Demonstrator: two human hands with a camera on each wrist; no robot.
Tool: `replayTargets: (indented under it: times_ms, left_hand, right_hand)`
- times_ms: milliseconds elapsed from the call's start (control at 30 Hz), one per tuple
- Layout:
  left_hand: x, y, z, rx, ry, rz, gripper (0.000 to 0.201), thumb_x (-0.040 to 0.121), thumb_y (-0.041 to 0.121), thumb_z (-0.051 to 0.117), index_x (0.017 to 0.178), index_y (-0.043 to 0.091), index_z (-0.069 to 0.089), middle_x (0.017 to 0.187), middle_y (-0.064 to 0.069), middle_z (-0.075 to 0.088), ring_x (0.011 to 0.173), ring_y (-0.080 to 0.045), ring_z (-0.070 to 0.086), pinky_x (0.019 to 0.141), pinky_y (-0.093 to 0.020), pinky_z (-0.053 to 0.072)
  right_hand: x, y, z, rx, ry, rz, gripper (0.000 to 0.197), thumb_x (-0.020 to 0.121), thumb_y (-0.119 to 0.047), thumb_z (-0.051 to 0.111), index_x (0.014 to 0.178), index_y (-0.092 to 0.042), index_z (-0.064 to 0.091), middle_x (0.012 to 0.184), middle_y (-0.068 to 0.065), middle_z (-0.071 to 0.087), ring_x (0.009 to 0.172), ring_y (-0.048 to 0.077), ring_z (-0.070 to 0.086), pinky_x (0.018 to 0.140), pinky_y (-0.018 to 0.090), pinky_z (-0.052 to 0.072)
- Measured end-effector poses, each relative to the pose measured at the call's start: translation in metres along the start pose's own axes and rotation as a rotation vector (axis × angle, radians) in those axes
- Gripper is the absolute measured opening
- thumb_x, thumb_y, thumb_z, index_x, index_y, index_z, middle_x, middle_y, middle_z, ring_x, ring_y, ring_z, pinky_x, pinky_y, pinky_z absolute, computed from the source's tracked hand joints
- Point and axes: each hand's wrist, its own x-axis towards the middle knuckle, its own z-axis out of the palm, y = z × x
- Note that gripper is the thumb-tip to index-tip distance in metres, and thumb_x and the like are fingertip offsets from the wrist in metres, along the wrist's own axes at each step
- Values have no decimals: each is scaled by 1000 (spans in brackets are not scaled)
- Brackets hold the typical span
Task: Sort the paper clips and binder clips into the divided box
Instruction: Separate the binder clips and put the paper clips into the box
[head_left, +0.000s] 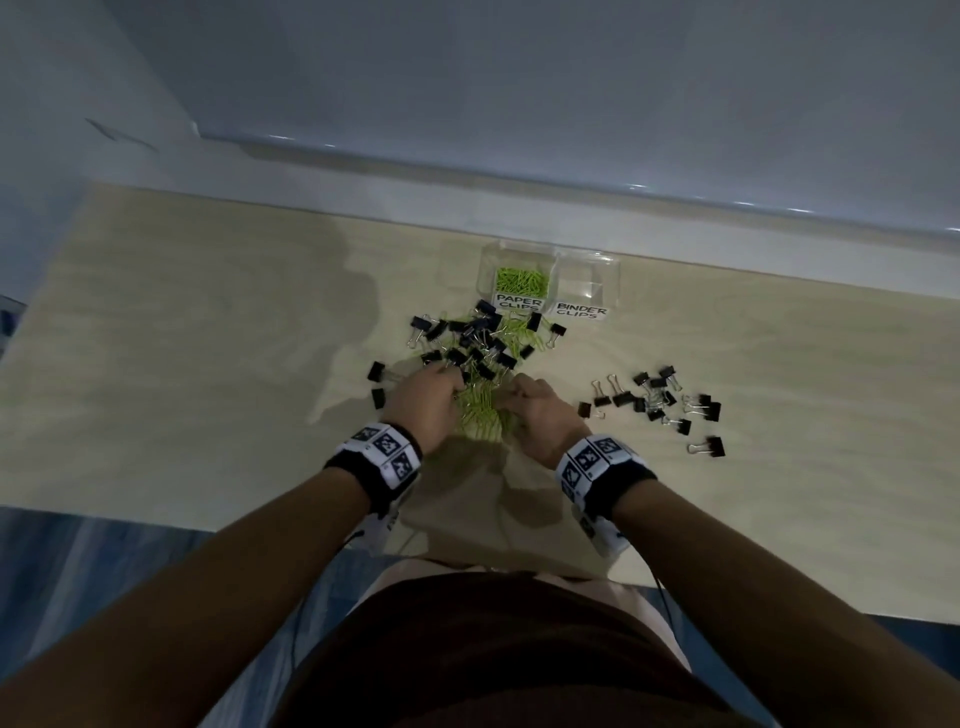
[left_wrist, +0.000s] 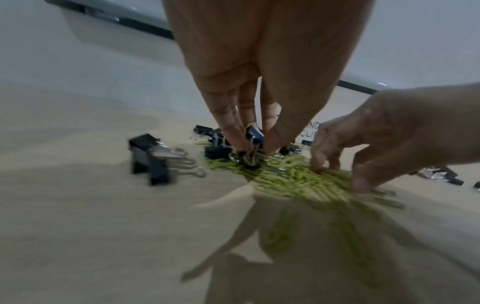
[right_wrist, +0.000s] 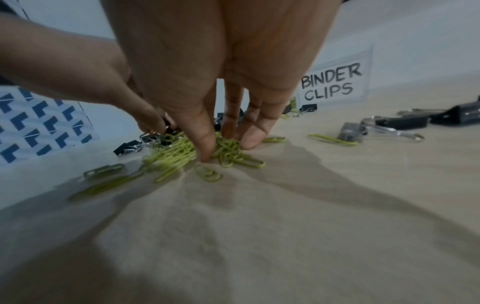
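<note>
right hand (right_wrist: 207, 86) fingers pinch green paper clips (right_wrist: 228, 148) | left hand (left_wrist: 259, 72) fingers pinch binder clip (left_wrist: 254, 134)

Green paper clips (head_left: 480, 410), black binder clips (head_left: 655, 404) (silver handles), beige table (head_left: 208, 322).

Each bare forearm is wearing a black wristband (head_left: 363, 470) carrying white tags with black square patterns; thin black cables (head_left: 662, 587) are trailing back.

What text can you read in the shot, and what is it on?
"PAPER CLIPS": white label fronting the left compartment of the clear divided box.
"BINDER CLIPS": white label fronting the right compartment.
Wristbands: black-and-white square marker patterns only, no words.
</note>
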Motion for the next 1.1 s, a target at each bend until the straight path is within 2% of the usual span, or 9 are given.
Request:
replayTargets:
  times_ms: [100, 167, 267, 333, 467, 633, 767, 933, 1100]
  left_hand:
    - [-6, -13, -7, 89, 45, 57, 27, 86, 19, 58, 113, 15, 59, 117, -3, 57, 110, -22, 51, 90, -37, 49]
    - [-6, -13, -7, 129, 34, 128, 31, 87, 25, 59, 115, 14, 58, 118, -4, 55, 113, -22, 48, 91, -38, 49]
    - [-7, -4, 3, 149, -94, 221, 42, 86, 26, 61, 124, 12, 52, 121, -5, 51, 107, -20, 51, 89, -33, 49]
    - [-7, 1, 13, 188, -180, 221, 53, 84, 27, 64, 130, 11, 45, 126, -7, 47, 105, -20, 53, 89, -34, 51]
    - [0, 9, 24, 221, -198, 129, 59, 81, 27, 68, 130, 7, 42, 127, -11, 43, 104, -26, 55, 86, -37, 53]
    - [13, 18, 24, 147, -158, 67, 29, 85, 19, 62, 111, 7, 55, 114, -10, 51, 95, -29, 60, 81, -42, 53]
    - [20, 28, 16, 216, -182, 113, 16, 89, 12, 51, 103, 5, 56, 105, -13, 56, 92, -32, 60, 76, -40, 49]
    - [28, 37, 12, 336, -267, 193, 20, 88, 6, 47, 106, 2, 55, 102, -16, 59, 87, -34, 62, 71, -42, 52]
    - [35, 43, 5, 276, -371, 186, 13, 87, 3, 47, 95, 2, 56, 94, -15, 62, 82, -32, 63, 62, -35, 44]
  right_hand:
    - [-13, 10, -3, 38, 60, 75, 41, 82, -15, 62, 123, -18, 57, 122, 7, 45, 111, 26, 44, 97, 39, 44]
    - [-22, 20, -4, 57, 128, 181, 47, 80, -27, 68, 124, -17, 55, 121, 6, 45, 110, 25, 46, 99, 39, 45]
    - [-25, 31, 2, 55, 109, 306, 64, 71, -41, 75, 125, -16, 50, 120, 6, 44, 109, 25, 45, 98, 39, 45]
    - [-21, 27, 7, 17, 63, 295, 66, 67, -47, 75, 122, -21, 49, 120, 4, 44, 106, 21, 42, 96, 36, 44]
    - [-7, 6, 11, 35, 69, 216, 65, 70, -34, 75, 127, -22, 47, 122, 6, 41, 109, 23, 42, 98, 37, 43]
    - [8, -10, 7, 77, 71, 158, 43, 78, -9, 64, 121, -11, 55, 113, 11, 47, 104, 29, 50, 93, 37, 47]
    - [10, -5, -5, 67, 104, 140, 37, 82, -8, 58, 119, -14, 57, 105, 11, 51, 96, 31, 53, 82, 36, 48]
    - [4, 13, -20, 81, 138, 159, 17, 80, -7, 56, 93, -9, 66, 93, 14, 60, 86, 32, 58, 73, 33, 45]
    - [2, 30, -32, 341, 199, 324, 12, 75, -6, 66, 81, -15, 72, 84, 4, 71, 77, 18, 64, 74, 28, 53]
